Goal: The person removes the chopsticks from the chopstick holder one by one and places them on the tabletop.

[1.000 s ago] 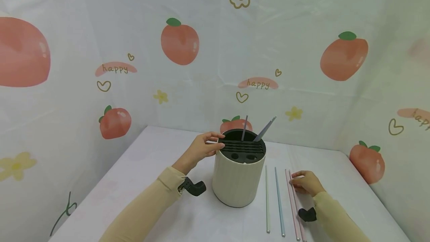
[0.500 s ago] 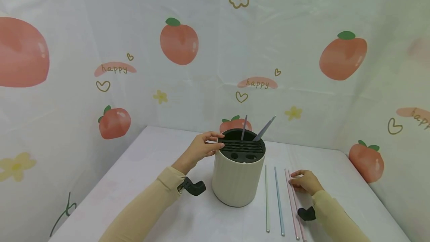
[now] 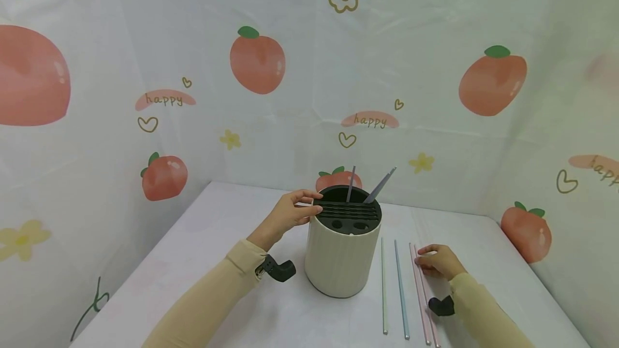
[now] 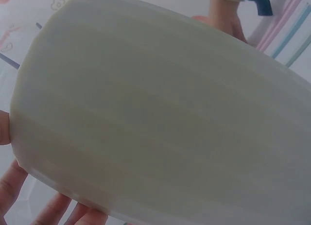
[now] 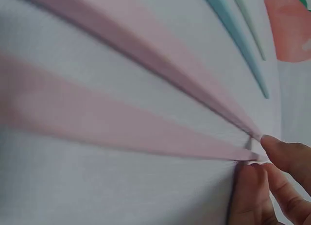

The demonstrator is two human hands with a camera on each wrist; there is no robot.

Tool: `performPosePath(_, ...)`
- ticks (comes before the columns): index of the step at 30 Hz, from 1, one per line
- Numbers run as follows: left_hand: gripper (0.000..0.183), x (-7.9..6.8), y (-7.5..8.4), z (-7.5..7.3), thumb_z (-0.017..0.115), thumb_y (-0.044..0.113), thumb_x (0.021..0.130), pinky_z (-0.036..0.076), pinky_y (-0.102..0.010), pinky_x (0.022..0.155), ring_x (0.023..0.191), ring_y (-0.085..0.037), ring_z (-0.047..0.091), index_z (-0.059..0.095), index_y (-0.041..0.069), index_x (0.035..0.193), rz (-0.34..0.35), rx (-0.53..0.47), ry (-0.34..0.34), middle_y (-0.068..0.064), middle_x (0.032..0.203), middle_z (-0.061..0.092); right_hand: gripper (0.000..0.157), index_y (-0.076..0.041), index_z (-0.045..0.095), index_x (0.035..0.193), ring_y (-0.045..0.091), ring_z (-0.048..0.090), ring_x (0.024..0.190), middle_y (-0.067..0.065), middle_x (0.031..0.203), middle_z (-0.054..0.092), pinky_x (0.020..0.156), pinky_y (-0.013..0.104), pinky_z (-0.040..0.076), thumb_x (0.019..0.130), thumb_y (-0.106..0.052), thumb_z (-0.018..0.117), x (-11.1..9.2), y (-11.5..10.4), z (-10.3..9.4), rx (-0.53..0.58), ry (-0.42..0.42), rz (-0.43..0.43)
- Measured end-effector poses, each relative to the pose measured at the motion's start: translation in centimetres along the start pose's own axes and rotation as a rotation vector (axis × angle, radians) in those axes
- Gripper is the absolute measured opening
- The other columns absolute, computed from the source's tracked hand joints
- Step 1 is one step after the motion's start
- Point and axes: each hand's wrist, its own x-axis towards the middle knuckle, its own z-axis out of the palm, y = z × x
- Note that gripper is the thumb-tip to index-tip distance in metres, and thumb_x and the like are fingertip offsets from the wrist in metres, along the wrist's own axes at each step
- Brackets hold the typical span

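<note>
The outer pink stick (image 5: 121, 125) lies on the white surface (image 3: 503, 289), farthest right of all the sticks. The right hand (image 3: 442, 263) has its grip on it: the fingers pinch its far end. Another pink stick (image 5: 160, 50) lies just beside it. Next come a blue stick (image 3: 401, 290) and then a green stick (image 3: 384, 286), all in a row with small gaps and pointing nearly the same way.

Near the green stick stands a big cream holder (image 3: 336, 265) with a black top. It stands upright. The left hand (image 3: 292, 211) holds its rim, with bent fingers against the side. The holder has a big round space at the back, thin slots across the middle and two holes in front. In the back space there is one purple stick (image 3: 351, 184) standing almost straight, and more purple (image 3: 380, 187) leans to the right. That may be two sticks close together; I can't tell. The slots and front holes show no sticks.

So the work looks partly done: the purple ones are in. Four sticks lie outside, so those seem to be left. Behind it all hangs a white cloth (image 3: 425, 31) with painted fruit.
</note>
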Motion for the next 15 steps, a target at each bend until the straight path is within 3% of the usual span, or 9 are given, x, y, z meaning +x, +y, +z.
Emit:
performPosePath(5,0.034,0.0,0.0,0.0,0.073,0.018,0.087,0.054,-0.041,0.091,0.115,-0.029,0.055,0.066,0.012,0.12,-0.001,0.002,0.001,-0.016,0.13,0.051,0.047,0.019,0.044,0.125,0.012,0.067,0.079,0.004,0.091,0.068,0.074,0.028,0.059,0.091,-0.006,0.065,-0.6,-2.1,-1.3,0.103,-0.09,-0.095)
performPosePath(8,0.034,0.0,0.0,0.0,0.072,0.017,0.087,0.055,-0.041,0.091,0.115,-0.029,0.055,0.066,0.012,0.12,-0.002,0.002,0.004,-0.016,0.13,0.052,0.046,0.017,0.042,0.129,0.009,0.067,0.087,0.004,0.101,0.067,0.082,0.029,0.058,0.095,-0.008,0.061,-1.1,-4.8,-2.1,0.17,-0.144,-0.214)
performPosePath(13,0.034,0.0,0.0,0.0,0.072,0.017,0.087,0.055,-0.041,0.091,0.115,-0.029,0.055,0.066,0.012,0.12,-0.003,0.0,0.005,-0.016,0.13,0.052,0.023,-0.006,0.055,0.12,0.005,0.065,0.092,-0.004,0.101,0.062,0.087,0.024,0.055,0.097,-0.006,0.056,-2.6,-10.2,-2.2,0.323,-0.196,-0.434)
performPosePath(15,0.034,-0.1,0.0,0.0,0.072,0.017,0.087,0.055,-0.041,0.091,0.115,-0.029,0.055,0.066,0.012,0.12,-0.005,-0.001,0.006,-0.016,0.13,0.051,0.02,-0.014,0.058,0.114,0.007,0.065,0.094,-0.004,0.101,0.061,0.087,0.023,0.055,0.097,-0.004,0.055,-3.3,-12.1,-1.9,0.38,-0.219,-0.516)
